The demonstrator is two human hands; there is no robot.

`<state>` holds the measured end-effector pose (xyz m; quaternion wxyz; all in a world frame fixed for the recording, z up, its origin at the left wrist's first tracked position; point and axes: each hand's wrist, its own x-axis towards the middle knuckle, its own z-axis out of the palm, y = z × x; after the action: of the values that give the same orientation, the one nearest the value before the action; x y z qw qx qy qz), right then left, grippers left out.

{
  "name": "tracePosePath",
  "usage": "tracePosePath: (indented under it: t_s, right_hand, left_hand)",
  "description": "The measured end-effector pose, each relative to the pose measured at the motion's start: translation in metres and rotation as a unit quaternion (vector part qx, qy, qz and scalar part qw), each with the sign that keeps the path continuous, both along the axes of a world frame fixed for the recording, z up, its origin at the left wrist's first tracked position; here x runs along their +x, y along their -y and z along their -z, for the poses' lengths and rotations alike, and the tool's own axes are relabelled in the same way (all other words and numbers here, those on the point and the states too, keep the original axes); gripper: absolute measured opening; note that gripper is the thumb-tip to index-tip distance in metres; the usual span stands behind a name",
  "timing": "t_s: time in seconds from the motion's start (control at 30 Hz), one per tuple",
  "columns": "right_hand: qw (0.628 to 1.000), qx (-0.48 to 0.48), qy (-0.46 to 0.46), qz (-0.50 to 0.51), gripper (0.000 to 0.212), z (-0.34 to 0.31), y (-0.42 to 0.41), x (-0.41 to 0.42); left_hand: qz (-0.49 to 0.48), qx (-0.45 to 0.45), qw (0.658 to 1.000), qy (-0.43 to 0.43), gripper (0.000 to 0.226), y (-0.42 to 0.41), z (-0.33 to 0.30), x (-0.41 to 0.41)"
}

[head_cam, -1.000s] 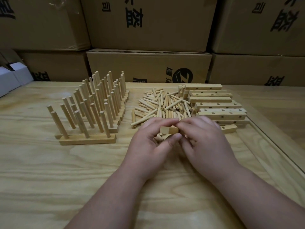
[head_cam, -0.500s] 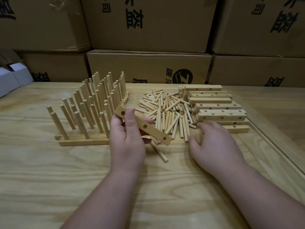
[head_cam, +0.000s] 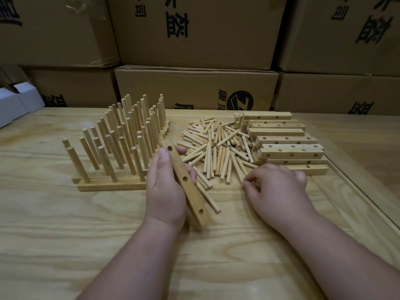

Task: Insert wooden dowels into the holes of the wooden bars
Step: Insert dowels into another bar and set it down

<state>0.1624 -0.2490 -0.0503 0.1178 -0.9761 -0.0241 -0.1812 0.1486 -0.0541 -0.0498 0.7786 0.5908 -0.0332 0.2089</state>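
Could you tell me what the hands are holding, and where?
Left hand grips a wooden bar around its middle; right hand reaches among loose dowels, hold unclear.

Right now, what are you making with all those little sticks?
A person is putting dowels into wooden bars. The left hand holds an empty bar with open holes. The right hand reaches into the loose dowel pile, fingers curled at its near edge. Finished bars with upright dowels stand on the left; more empty bars are stacked on the right.
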Motion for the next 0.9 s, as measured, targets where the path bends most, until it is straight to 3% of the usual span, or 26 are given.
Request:
tracePosePath:
  t_s: [0.07, 0.23, 0.5, 0.63, 0.9]
  right_hand:
    - [1.000, 0.020, -0.005, 0.006, 0.013, -0.0003, 0.0013, 0.0008]
    - [0.998, 0.053, -0.037, 0.020, 0.041, 0.0000, 0.0004, 0.0000]
    - [0.995, 0.066, -0.047, 0.051, 0.012, -0.0013, -0.0022, -0.0027]
    - [0.995, 0.077, -0.035, 0.047, 0.012, -0.0015, -0.0016, -0.0022]
    - [0.993, 0.119, 0.019, 0.017, 0.020, 0.0018, 0.0002, -0.0008]
  left_hand:
    - [0.052, 0.023, 0.998, 0.001, 0.039, 0.0015, 0.0002, -0.0021]
    - [0.135, 0.051, 0.989, -0.027, 0.032, 0.0058, -0.0013, -0.0027]
    - [0.129, 0.069, 0.987, -0.064, 0.031, 0.0064, -0.0028, -0.0029]
    - [0.139, 0.082, 0.984, -0.080, 0.025, 0.0060, -0.0043, -0.0048]
    - [0.195, 0.103, 0.972, -0.083, 0.043, 0.0098, -0.0044, -0.0060]
